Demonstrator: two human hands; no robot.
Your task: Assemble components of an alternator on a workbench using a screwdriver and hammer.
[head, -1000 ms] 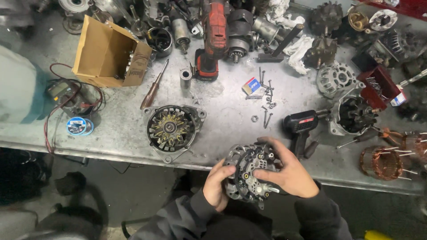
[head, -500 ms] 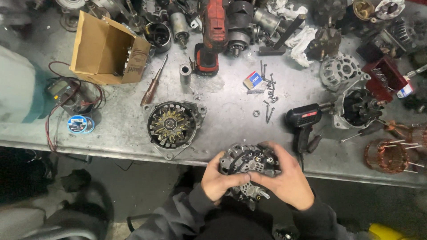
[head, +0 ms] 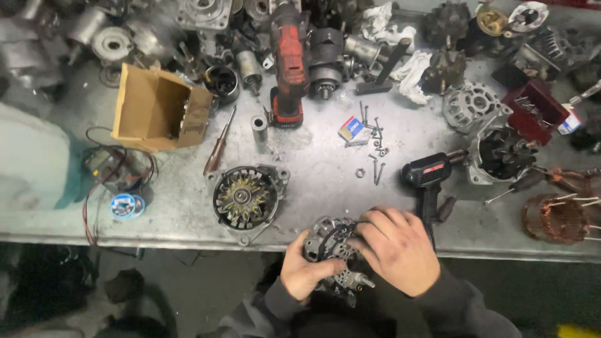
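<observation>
You are standing at a long grey metal workbench (head: 325, 188), scratched and stained, with a dark floor showing below its front edge. The back of the bench is crowded with metal motor parts.

Both your hands are wrapped tight around a round grey metal part (head: 332, 247) with ribs and holes, right at the front edge of the bench and partly over it. Your left hand (head: 307, 272) is gripping it from below. Your right hand (head: 397, 250) is lying over its right side with the fingers curled on top. The hands are close together, on the same part.

Just to the left of it, a second round housing (head: 245, 197) is lying flat, with yellowish fins in a ring inside. A black heat gun (head: 426, 178) is lying just beside your right hand. Small screws and nuts (head: 374, 153) are lying loose in the middle of the bench. An open brown cardboard box (head: 159, 109) is sitting on the left, a screwdriver (head: 218, 147) with a dark red handle near it. A red and black power drill (head: 289, 62) is lying at the back. A copper wire coil (head: 557, 218) is resting on the far right.

Compared with a moment ago, your right hand is now covering more of the part's top, and your left hand is sitting lower under it.
</observation>
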